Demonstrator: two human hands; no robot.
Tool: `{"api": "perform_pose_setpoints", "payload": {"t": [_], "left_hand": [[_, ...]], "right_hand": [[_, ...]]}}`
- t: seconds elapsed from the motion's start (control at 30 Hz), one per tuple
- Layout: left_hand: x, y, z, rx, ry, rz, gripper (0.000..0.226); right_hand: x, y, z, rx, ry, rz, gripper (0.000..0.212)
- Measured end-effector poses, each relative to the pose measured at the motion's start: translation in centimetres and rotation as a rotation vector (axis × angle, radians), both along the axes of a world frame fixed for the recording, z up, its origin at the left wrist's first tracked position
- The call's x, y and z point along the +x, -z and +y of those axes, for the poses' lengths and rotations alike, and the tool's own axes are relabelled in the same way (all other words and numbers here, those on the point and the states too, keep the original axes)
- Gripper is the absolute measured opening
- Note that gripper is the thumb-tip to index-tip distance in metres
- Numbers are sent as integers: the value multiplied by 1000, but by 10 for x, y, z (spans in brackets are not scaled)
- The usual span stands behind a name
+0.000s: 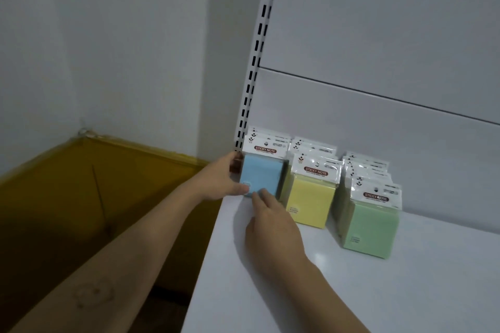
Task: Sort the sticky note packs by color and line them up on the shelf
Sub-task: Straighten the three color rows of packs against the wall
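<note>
On shelf (405, 292): three rows (315, 170); blue (261, 176), yellow (311, 203), green (370, 227).

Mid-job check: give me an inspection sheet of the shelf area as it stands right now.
surface: white shelf, glossy; the packs stand at its back left.
job's things: three upright rows side by side: blue packs leftmost, yellow packs in the middle, green packs on the right. Each row shows one colour, as far as can be seen.
clutter: nothing seen.
grips: left hand pinches the left edge of the front blue pack; right hand touches its lower front with fingertips.
cables: nothing seen.
surroundings: slotted upright, white back panel, plain wall, ochre surface below left.
</note>
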State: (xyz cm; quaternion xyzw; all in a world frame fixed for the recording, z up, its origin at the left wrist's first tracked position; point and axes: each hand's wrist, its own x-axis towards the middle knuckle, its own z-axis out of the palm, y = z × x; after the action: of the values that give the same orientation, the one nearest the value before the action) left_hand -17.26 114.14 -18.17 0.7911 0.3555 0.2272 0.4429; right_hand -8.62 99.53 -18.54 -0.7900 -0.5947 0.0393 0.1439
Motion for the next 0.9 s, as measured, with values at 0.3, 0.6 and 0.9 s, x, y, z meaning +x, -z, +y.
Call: {"api": "perform_pose_setpoints", "payload": {"t": [0.3,0.6,0.9], "left_hand": [[1,10,8,-13,-16,-132,63],[7,19,1,53,-88,-155,62],[-2,10,-6,105,-116,-7,78]], "right_hand": [[3,12,2,37,-29,-1,59],[5,-3,-9,102,-82,2,58],[29,-30,-57,111,-6,-65,69]]}}
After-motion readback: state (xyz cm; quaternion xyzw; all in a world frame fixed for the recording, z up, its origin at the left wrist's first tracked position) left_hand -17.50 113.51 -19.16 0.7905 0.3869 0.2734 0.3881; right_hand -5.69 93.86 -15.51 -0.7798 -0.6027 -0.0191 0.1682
